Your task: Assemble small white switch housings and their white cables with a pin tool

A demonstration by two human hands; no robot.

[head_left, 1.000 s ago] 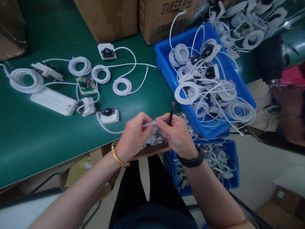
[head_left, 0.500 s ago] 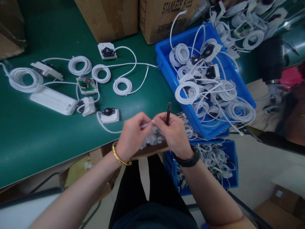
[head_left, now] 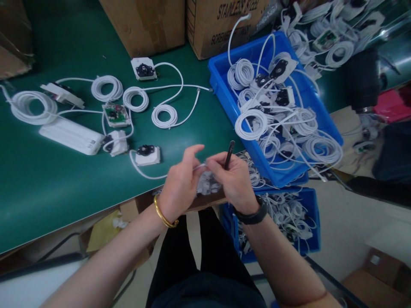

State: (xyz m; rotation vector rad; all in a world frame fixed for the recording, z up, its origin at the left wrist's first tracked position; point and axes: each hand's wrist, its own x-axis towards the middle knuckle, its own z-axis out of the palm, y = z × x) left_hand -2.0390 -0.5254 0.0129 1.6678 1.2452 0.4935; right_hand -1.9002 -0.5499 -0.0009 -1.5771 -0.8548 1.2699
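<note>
Head view: left hand [head_left: 179,184], half-uncurled, holds white cable [head_left: 147,176]; right hand [head_left: 236,182] clasps it and a dark tool [head_left: 229,155].

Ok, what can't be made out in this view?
All in the head view:
Tip of the white cable: tiny, blurred, at the right hand.
Gripped part of the black tool: covered by the right hand.
Small white parts: blurred, partly behind the left hand.
Lettered box: top cut off by the upper edge.
</note>
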